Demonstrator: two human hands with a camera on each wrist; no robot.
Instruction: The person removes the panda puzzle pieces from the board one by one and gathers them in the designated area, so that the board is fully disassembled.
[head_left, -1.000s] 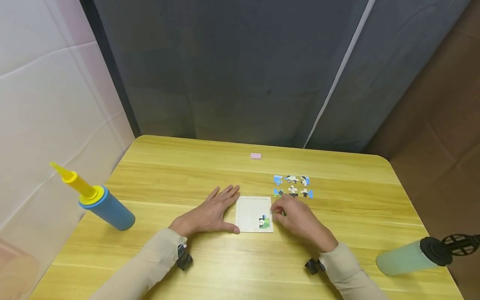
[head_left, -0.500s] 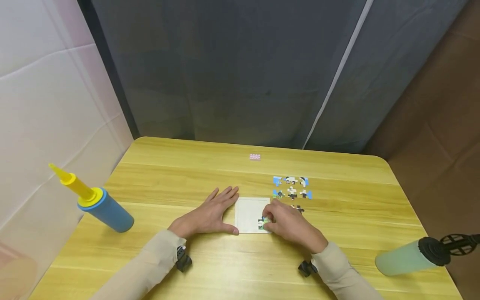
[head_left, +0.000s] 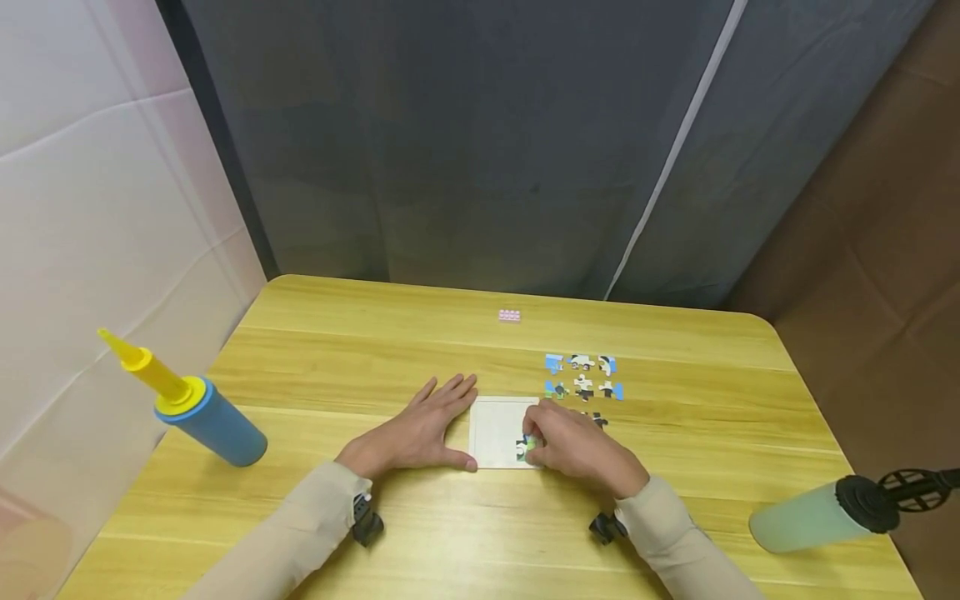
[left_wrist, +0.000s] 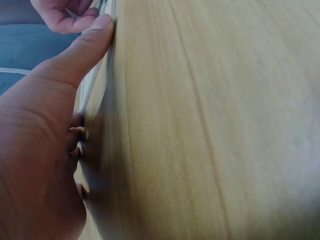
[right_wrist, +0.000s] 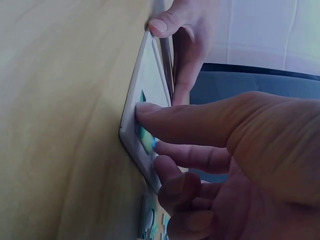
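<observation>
White puzzle tray (head_left: 497, 427) lies flat on the wooden worktop (head_left: 375, 367), near the middle and toward the front edge. Left hand (head_left: 416, 432) rests flat on the worktop against the tray's left edge, fingers straight and spread, thumb (left_wrist: 82, 52) laid along the tray's front left corner; it grips nothing. Right hand (head_left: 573, 446) lies over the tray's front right corner, thumb and fingertips (right_wrist: 150, 111) pressed on a green-and-black puzzle piece (head_left: 523, 448) seated in that corner. The right wrist view shows the thumb lying across the piece; whether the fingers pinch it or only press it down cannot be told.

Loose puzzle pieces (head_left: 582, 376) sit in two rows just behind and to the right of the tray, with one more dark piece (head_left: 597, 418) just beside the right hand. A small pink block (head_left: 509, 315) lies near the back edge. A blue and yellow hand pump (head_left: 191, 408) lies at the left edge; a pale green pump with a black cap (head_left: 821, 512) lies at the front right corner
</observation>
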